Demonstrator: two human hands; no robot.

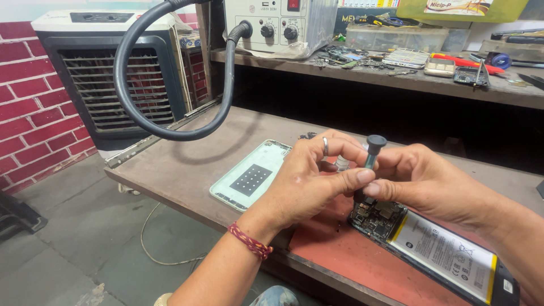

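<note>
My left hand (309,178), with a ring on one finger and a red thread band on the wrist, and my right hand (422,181) meet above an opened phone (436,246). Together they grip a small screwdriver (373,148) with a round dark cap, held upright over the phone's circuit board (377,218). A small pale object sits between the left fingers; I cannot tell what it is. The phone shows its battery with a white label and yellow edge, and lies on a red mat (351,255).
The phone's pale green back cover (252,175) lies inside-up left of my hands on the brown workbench (187,164). A black hose (136,107) loops from a white control unit (277,22). The upper shelf (396,76) carries tools and parts. An air cooler (113,73) stands at left.
</note>
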